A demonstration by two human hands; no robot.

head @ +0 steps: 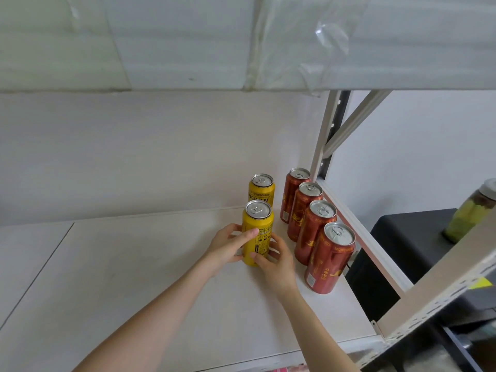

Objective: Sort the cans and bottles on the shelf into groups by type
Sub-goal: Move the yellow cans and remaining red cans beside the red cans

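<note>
Red cans (314, 232) stand rowed centre right; left hand (228, 247) and right hand (277, 260) curl fingers (245, 234) round the front yellow can (259, 221), beside the rear yellow can (261, 193); seemingly nearly sorted

On the shelf (134, 277), far can (261, 193) at twelve o'clock of the near can (258, 222). The row of four cans (314, 232) stands at three o'clock.

1 view only: head camera, wide-angle, on your head, facing forward and down onto shelf board (134, 264) from its front edge. Close range: your left hand (228, 245) and right hand (276, 261) grip front yellow can (257, 232) at frame centre. Upper shelf underside (188, 41) fills top; upright (324, 130) and room beyond sit right.
</note>
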